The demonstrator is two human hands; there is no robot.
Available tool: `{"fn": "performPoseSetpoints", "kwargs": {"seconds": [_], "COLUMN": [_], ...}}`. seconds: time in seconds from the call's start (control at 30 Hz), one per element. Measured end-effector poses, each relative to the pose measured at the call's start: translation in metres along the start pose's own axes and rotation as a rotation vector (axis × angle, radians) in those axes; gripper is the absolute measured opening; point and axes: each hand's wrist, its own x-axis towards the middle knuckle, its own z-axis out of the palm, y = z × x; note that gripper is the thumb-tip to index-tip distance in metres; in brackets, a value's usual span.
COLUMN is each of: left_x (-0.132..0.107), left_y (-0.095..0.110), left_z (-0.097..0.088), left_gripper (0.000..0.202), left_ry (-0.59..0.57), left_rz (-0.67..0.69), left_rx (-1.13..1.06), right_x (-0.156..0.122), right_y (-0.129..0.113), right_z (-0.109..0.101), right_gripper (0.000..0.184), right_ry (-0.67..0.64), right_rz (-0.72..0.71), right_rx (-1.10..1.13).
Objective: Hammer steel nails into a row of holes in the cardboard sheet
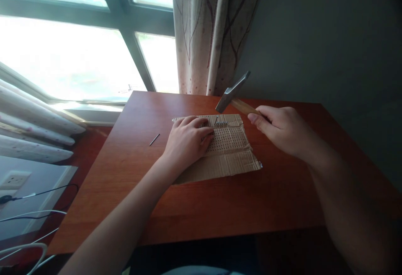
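My right hand [278,128] is wrapped round the wooden handle of a hammer [238,92], its metal head raised above the far edge of a piece of cardboard [222,164]. A grid of small dark holes covers much of that cardboard. Near its far side stands an upright nail [216,120], beside a short row of several nail heads [222,123]. My left hand [188,138] lies on the cardboard's left part, fingers stretched out and apart, holding nothing. Its fingertips are close to the nails. What is under the palm is hidden.
A loose nail [154,139] lies on the reddish-brown table [125,174], left of the cardboard. Behind the table are a window [78,61] and a patterned curtain [201,36]. Cables [34,213] and a wall socket [15,180] are at the lower left.
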Motion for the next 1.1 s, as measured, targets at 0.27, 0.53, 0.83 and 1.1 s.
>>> {"fn": "performPoseSetpoints", "kwargs": {"seconds": [0.27,0.53,0.83,1.1], "left_x": [0.000,0.000,0.000,-0.001], "left_y": [0.001,0.002,0.002,0.001], "left_z": [-0.001,-0.001,-0.001,-0.001], "left_gripper": [0.028,0.027,0.029,0.028], "left_ry": [0.000,0.002,-0.012,-0.001], "left_rz": [0.021,0.018,0.016,0.012], "left_rx": [0.024,0.001,0.022,0.007], "right_x": [-0.003,-0.001,0.000,-0.002], "right_y": [-0.002,-0.003,0.003,0.008], "right_z": [0.005,0.009,0.018,0.026], "right_gripper": [0.039,0.039,0.039,0.036], "right_ry": [-0.034,-0.073,-0.083,-0.065], "right_rz": [0.047,0.050,0.050,0.019], "right_rx": [0.001,-0.029,0.000,-0.011]}}
